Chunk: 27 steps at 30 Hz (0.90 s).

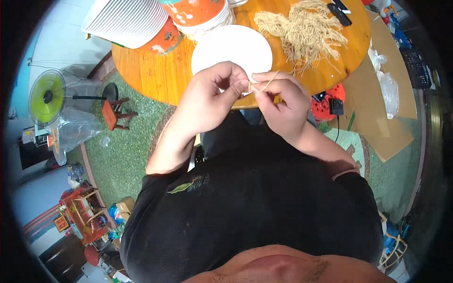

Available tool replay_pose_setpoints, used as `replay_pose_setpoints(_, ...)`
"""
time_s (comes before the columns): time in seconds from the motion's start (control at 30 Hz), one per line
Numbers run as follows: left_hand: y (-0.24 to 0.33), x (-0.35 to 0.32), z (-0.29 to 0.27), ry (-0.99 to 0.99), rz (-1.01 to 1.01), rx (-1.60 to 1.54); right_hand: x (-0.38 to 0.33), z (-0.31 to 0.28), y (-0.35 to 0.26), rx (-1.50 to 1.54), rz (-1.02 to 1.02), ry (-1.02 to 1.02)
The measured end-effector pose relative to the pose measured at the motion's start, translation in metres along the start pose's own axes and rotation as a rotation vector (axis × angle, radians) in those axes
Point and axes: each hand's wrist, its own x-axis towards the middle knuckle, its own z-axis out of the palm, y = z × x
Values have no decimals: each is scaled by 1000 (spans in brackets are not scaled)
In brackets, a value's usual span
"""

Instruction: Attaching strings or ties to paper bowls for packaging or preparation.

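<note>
My left hand (211, 96) and my right hand (288, 106) meet over the near edge of the wooden table. Between their fingertips runs a thin tan string (272, 83), pinched by both, with a small loop standing up beside the right index finger. Just beyond my fingers lies a white round disc (231, 47), partly covered by the left hand; whether it is a lid or a plate I cannot tell. A loose heap of tan strings (309, 35) spreads on the table to the far right of the hands.
Stacked white-and-orange paper buckets (130, 23) stand at the table's far left, with another stack (200, 16) beside them. A black object (339, 14) lies past the strings. Right of the table are a red stool (325, 106) and flattened cardboard (377, 127); a green fan (47, 96) stands left.
</note>
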Motion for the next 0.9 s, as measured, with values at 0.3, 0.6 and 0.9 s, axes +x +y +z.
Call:
replay_pose_setpoints(0.3,10,4,1,240,171,512,-14,-32,-16,722,762,-33)
replay_pose_setpoints(0.6,-5,4,-4,229,253,675,-31,-43,3,979,1020,205)
replay_pose_setpoints(0.9,-2,-12,-13,151,178,621,-35,-90,48,1365,1109,354)
